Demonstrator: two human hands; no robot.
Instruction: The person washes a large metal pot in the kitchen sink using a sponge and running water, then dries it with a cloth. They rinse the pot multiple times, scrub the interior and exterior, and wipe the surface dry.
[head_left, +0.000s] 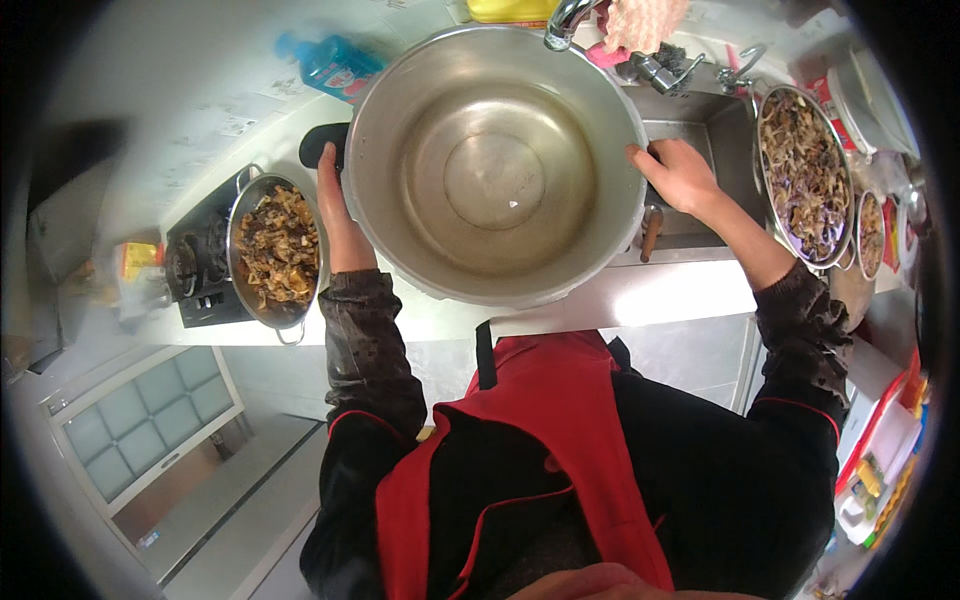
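A large metal pot (495, 180), with a little clear liquid and a small white speck at its bottom, is between my hands over the counter and the sink's left edge. My left hand (341, 217) holds its black left handle (324, 145), the thumb side along the wall. On the right, my right hand (679, 174) grips the other handle, mostly hidden, with the thumb at the rim. The chrome faucet (564, 28) hangs over the pot's far rim. Whether the pot rests on anything cannot be seen.
A pan of cooked food (276, 251) stands beside the black stove (199, 255). Right of the sink (705, 127) is a large pan of sliced food (806, 176). A blue bottle (334, 67) and a yellow container (514, 9) stand behind; a wooden handle (651, 234) lies at the sink's edge.
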